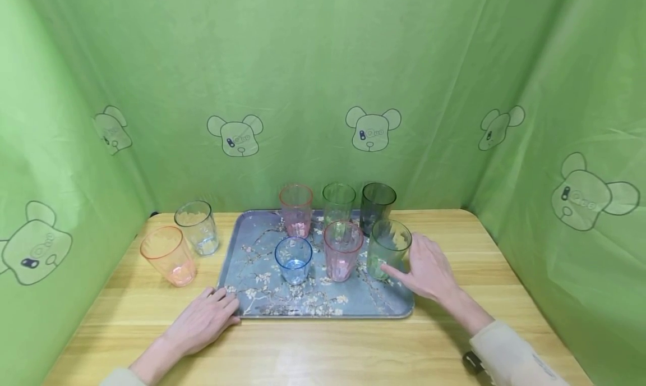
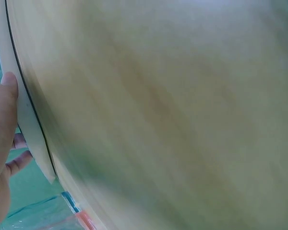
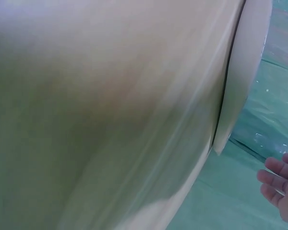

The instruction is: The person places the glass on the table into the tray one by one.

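Note:
A grey-blue tray (image 1: 257, 229) with a blossom pattern lies on the wooden table. At its front left corner my left hand (image 1: 206, 318) holds the rim; in the left wrist view the thumb (image 2: 10, 84) touches the front side and the fingers curl by the corner. Beside the light green glass (image 1: 386, 248) is my right hand (image 1: 429, 267), thumb across the lower front, fingers spread along the right side. The right wrist view shows those fingers (image 3: 276, 179) loosely bent and apart. Left of that glass stand a pink glass (image 1: 343, 251) and a shorter blue glass (image 1: 294, 262).
Along the tray's back stand a red-rimmed pink glass (image 1: 296, 206), a green glass (image 1: 339, 201) and a dark grey glass (image 1: 375, 206). On the table left of the tray are an orange glass (image 1: 174, 260) and a clear dark-rimmed glass (image 1: 199, 226). Green curtains (image 1: 303, 66) enclose the table.

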A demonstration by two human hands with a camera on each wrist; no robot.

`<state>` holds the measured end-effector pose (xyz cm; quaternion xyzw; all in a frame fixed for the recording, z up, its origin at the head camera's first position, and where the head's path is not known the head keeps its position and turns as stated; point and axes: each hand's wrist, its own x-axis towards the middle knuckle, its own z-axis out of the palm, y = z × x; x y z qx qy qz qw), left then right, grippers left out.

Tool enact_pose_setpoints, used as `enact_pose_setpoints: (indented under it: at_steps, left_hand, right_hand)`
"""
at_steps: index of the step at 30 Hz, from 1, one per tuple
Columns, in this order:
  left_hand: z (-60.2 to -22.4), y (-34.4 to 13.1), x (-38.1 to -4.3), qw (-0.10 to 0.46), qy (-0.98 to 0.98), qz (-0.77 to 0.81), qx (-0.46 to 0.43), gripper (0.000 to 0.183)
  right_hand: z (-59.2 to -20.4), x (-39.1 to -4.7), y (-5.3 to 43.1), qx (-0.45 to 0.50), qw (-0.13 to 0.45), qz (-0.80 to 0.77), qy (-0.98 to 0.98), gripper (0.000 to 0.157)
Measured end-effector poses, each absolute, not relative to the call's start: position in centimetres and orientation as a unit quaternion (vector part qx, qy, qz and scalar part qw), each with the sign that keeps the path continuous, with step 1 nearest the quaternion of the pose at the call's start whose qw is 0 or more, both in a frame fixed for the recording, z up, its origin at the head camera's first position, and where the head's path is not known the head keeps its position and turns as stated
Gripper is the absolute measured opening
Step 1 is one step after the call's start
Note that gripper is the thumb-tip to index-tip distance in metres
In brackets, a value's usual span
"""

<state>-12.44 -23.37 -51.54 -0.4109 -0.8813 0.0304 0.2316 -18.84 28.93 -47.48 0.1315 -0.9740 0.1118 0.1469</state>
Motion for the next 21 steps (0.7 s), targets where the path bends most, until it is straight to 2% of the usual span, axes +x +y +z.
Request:
enact_pose_setpoints:
  at_steps: [8, 14, 21]
  left_hand:
    - [-51.6, -23.4, -12.5, 0.229, -0.883, 0.028, -0.409, 0.025]
    - [-51.7, -23.4, -12.6, 0.229, -0.883, 0.025, -0.410, 0.025]
    - [-51.6, -23.3, -12.5, 0.228, -0.883, 0.027, -0.409, 0.025]
  right_hand:
    - [-46.8, -18.3, 29.8, 0.141, 0.148, 0.038, -0.978, 0.115]
    - [-47.2, -17.6, 30.7, 0.160, 0.173, 0.008, -0.972, 0.114]
    - [-47.9, -16.8, 31.2, 0.165, 0.139, -0.023, -0.976, 0.108]
